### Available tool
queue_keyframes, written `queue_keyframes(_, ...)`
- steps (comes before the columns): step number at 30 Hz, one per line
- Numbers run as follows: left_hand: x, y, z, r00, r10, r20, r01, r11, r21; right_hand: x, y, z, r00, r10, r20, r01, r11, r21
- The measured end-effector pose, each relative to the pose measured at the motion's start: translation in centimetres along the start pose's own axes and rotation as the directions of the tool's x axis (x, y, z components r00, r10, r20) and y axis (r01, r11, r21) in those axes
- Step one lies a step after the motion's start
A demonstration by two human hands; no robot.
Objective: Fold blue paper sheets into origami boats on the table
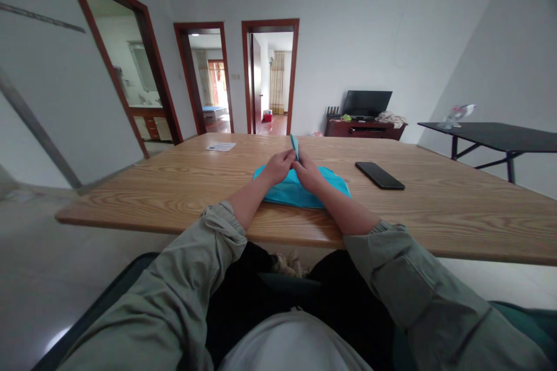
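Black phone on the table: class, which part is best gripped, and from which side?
Probably grip the black phone across its long edges at mid-length, coming from above with the right hand, the nearer one: it lies flat, a slim slab with nothing on top.

A white wall (348, 29) is surrounding a red door frame (270, 24) at twelve o'clock; a television (368, 103) is standing at two, a black table (509, 134) at three.
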State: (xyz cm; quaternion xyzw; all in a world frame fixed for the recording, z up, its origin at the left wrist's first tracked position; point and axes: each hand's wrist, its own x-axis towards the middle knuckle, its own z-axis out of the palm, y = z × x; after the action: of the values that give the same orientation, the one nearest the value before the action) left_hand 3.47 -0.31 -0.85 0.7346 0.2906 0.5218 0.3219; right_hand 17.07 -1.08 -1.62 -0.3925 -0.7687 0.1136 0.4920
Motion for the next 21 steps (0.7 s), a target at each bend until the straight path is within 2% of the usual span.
queue_keyframes(3,0.5,-0.5,0.0,1.0,-0.025,0.012,0.026,0.991,-0.129,-0.1,-0.3,0.2,0.997,-0.079,0.009,0.079,0.996,0.041)
queue_keyframes(7,0.9,-1.5,-0.3,0.995,-0.09,-0.035,0.078,0.964,-0.252,-0.4,-0.7,-0.3,0.996,-0.079,-0.047,0.08,0.997,0.013)
queue_keyframes(10,0.7,-1.7,-0.6,0.988,-0.112,-0.101,0.087,0.97,-0.226,-0.6,-1.0,-0.6,0.993,-0.094,-0.067,0.096,0.995,0.021)
queue_keyframes(16,0.3,-0.7,-0.5,0.989,-0.133,-0.056,0.115,0.961,-0.25,-0.8,-0.9,-0.7,0.994,-0.057,-0.088,0.057,0.998,-0.01)
queue_keyframes(21,0.3,-0.6,-0.5,0.993,-0.067,-0.095,0.052,0.986,-0.157,-0.8,-0.7,-0.6,0.992,-0.04,-0.121,0.038,0.999,-0.014)
